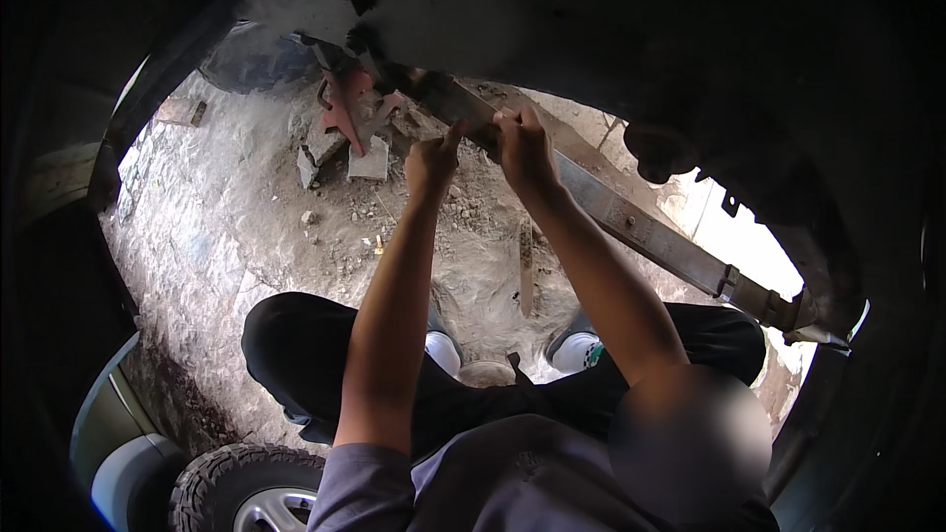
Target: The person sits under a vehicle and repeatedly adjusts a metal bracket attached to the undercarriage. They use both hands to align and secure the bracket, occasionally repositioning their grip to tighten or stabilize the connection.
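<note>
Fingers (pixel 531 119) are curled inward on left hand (pixel 430 167) and right hand (pixel 526 152), at steel bar (pixel 636 224) above ground (pixel 227 207); whether gripped cannot be told. Red stand (pixel 341 108) is set nearby, apparently for support.

T-shirt (pixel 473 483): purplish-grey, short-sleeved, small dark chest marking (pixel 529 461)
Trousers (pixel 307 345): black, loose
Footwear (pixel 443 355): white, dark-edged, green patch (pixel 593 354) on right
Left hand (pixel 431 171): bare
Right hand (pixel 527 153): bare

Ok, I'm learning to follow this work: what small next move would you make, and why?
I'd probably settle the left hand on the long metal bar: its raised thumb appears near the bar's lower edge, beside the right hand, but whether it grips anything is hard to tell.
</note>
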`<state>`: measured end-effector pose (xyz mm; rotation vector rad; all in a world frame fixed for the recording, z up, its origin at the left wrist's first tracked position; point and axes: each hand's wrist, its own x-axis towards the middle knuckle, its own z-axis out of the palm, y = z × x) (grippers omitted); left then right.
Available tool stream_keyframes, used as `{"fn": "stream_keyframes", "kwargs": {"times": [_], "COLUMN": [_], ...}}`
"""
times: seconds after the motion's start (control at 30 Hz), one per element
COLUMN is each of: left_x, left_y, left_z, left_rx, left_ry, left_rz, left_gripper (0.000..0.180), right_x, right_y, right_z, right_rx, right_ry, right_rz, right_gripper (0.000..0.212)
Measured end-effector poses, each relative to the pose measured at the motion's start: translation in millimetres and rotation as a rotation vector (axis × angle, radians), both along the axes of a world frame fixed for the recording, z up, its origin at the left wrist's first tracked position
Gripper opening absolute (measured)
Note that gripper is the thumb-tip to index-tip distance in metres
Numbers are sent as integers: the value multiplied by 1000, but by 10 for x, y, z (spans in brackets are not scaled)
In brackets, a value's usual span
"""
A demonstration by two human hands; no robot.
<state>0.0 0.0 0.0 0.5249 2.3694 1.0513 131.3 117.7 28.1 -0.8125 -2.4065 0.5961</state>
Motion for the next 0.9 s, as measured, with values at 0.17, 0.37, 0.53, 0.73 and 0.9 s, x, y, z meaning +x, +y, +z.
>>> {"fn": "stream_keyframes", "kwargs": {"times": [0.17, 0.37, 0.53, 0.73, 0.9], "left_x": [145, 52, 27, -12, -60], "left_y": [51, 7, -75, 12, -37], "left_z": [-149, -53, -5, -68, -74], "left_rx": [17, 36, -2, 32, 46], "left_ry": [-15, -47, -41, -54, -77], "left_rz": [41, 12, 11, 30, 26], "left_gripper": [82, 81, 83, 80, 80], "right_x": [96, 23, 109, -79, 35], "right_y": [28, 39, -124, 47, -86], "right_z": [-60, -23, -15, -5, -12], "right_rx": [42, 54, 36, -89, 64], "right_ry": [-35, -29, 21, -2, 36], "right_rz": [-40, -80, 5, -155, -22], "right_gripper": [16, 16, 16, 19, 18]}}
